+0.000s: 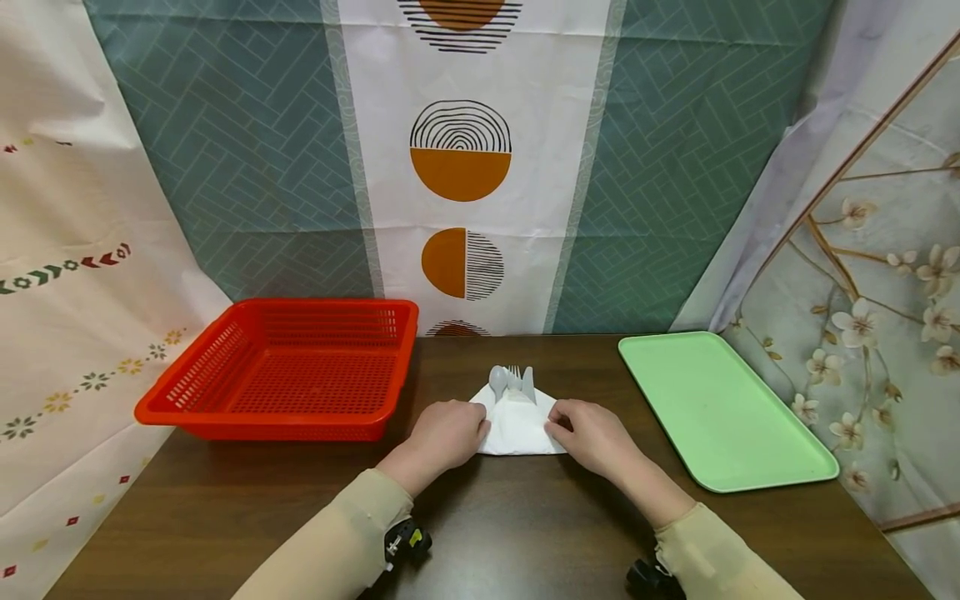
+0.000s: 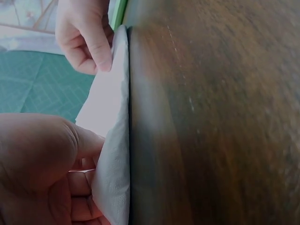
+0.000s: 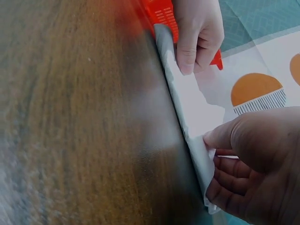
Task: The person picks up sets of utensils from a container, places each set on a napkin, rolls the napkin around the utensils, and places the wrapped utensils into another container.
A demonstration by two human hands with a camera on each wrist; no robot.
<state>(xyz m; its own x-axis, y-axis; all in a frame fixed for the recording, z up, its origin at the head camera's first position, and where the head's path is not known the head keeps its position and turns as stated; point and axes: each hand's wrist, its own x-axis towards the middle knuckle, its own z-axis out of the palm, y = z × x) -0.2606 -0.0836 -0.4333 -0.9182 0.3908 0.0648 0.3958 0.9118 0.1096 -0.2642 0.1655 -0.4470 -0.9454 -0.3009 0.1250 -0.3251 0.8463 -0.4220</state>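
A white paper napkin [image 1: 517, 433] lies folded on the brown table between my hands. Out of its far edge stick a pale plastic spoon [image 1: 498, 380], a fork [image 1: 513, 377] and a knife [image 1: 528, 383], their lower parts covered by the paper. My left hand [image 1: 448, 433] pinches the napkin's left side between thumb and curled fingers. On the opposite side, my right hand [image 1: 592, 433] pinches the paper the same way. The left wrist view shows the napkin's near folded edge [image 2: 115, 183] low over the wood; in the right wrist view the thumb [image 3: 220, 136] presses on top.
A red plastic basket [image 1: 150, 408] with perforated walls stands to the left. To the right lies a flat light-green tray [image 1: 720, 408]. Patterned cloth [image 1: 465, 275] hangs along the table's far edge, and more cloth borders both sides.
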